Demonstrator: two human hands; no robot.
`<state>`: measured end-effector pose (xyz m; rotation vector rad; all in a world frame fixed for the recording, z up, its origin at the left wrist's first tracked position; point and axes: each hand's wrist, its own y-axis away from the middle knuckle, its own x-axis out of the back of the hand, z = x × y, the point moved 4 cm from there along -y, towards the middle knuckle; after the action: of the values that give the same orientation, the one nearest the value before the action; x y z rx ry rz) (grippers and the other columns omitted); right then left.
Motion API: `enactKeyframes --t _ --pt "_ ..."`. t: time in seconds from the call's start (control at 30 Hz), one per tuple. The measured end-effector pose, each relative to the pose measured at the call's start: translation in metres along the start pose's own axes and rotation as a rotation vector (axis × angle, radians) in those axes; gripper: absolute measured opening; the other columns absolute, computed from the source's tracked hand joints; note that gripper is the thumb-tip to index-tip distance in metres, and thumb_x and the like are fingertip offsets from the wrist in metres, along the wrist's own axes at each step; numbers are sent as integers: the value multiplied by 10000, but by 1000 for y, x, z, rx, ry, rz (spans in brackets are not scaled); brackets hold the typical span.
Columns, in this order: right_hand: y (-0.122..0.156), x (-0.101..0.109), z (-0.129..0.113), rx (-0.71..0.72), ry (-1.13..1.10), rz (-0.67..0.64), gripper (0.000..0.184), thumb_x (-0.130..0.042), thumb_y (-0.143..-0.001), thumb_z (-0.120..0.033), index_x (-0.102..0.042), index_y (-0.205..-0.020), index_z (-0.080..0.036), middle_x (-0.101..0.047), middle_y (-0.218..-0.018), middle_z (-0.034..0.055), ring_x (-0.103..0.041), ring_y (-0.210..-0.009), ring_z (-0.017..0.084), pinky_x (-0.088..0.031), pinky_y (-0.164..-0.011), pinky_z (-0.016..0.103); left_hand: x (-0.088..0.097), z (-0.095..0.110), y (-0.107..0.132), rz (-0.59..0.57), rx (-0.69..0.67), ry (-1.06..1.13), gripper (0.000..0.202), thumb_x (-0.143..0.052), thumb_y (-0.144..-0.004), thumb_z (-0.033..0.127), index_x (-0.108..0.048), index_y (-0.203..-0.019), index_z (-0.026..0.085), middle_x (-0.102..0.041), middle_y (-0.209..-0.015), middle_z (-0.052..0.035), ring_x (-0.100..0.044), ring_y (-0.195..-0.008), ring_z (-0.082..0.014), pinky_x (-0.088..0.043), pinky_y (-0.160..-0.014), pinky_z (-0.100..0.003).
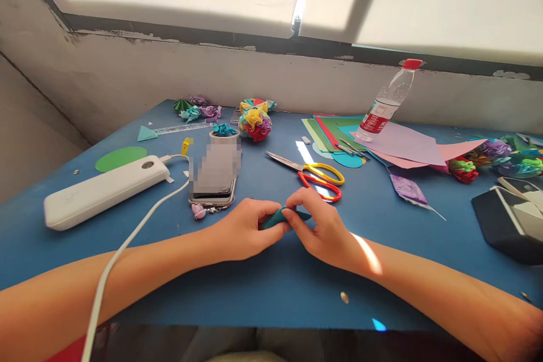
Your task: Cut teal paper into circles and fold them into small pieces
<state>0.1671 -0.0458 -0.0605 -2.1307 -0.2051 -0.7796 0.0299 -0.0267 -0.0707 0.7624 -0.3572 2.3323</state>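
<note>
Between my two hands is a small piece of folded teal paper, partly covered by the fingers. My left hand pinches its left end between thumb and fingers. My right hand grips the other side, thumb and index finger pressed together on it, with a dark pointed tip showing beyond. Just past my right hand lie scissors with one yellow and one red handle, blades spread a little and pointing left. A phone, its screen blurred out, leans beyond my left hand with a pink charm attached.
A white power bank lies at left, its cable crossing over my left forearm. Crumpled paper flowers sit at the back. A tilted-looking bottle stands by coloured paper sheets. At right is a black box.
</note>
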Motion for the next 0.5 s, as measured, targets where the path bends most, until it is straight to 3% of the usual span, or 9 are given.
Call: enactKeyframes --t 0.1,0.3,0.5 --pt "0 0 0 7 -2 -16 29 -483 -886 -165 -493 -872 -188 -561 -763 25 -499 -690 145 -426 -638 272 1 2 0 -32 14 2 219 -437 -832 284 -445 -650 163 -261 -586 57 -258 -552 -81 -225 -489 -214" --pt "-2 -2 -3 -3 -41 -175 73 -469 -889 -173 -482 -817 -176 -515 -728 20 -443 -653 134 -388 -602 261 1 1 0 -112 66 64 183 -423 -770 181 -362 -598 169 -240 -597 49 -253 -581 -87 -223 -510 -227" --pt "-5 1 -9 32 -113 -189 147 -410 -902 -113 -474 -785 -174 -454 -694 8 -396 -639 122 -360 -581 245 1 5 2 -148 21 73 169 -419 -794 191 -456 -632 163 -356 -578 53 -341 -573 -88 -290 -536 -214"
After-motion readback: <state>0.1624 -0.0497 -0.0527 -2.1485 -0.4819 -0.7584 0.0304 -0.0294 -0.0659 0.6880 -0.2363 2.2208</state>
